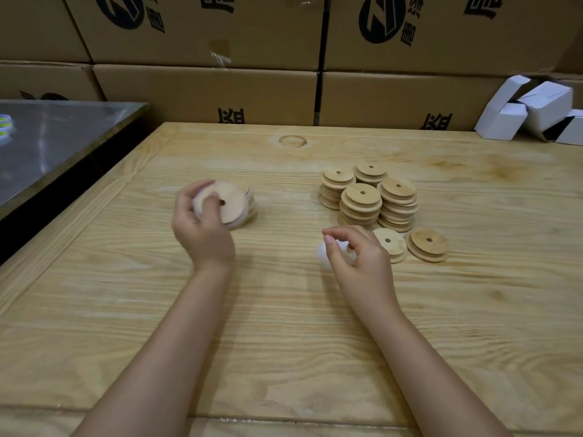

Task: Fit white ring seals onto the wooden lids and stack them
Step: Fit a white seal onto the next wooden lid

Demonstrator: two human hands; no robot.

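Now the left hand (202,228) holds a wooden lid (225,201) with a small centre hole, thumb on its flat face and the fingers curled behind the far edge, so the grip is closed around the lid. This lid is blurred, tilted toward the camera, and sits just over a short stack of lids (250,203) on the wooden table (284,326); I cannot tell if it touches the stack. The right hand (359,257) is near the middle of the table, its thumb and fingers pinched narrow around a white ring seal (326,252), which is also blurred and shows at the left of the fingers. Just behind this hand stand four taller stacks of lids (367,197), close together, and two low piles (410,246) lie beside them at the right. Cardboard boxes (205,89) with black print rise behind the table, small white cartons (530,111) lie at the far right, and a metal surface (56,143) is at the left.
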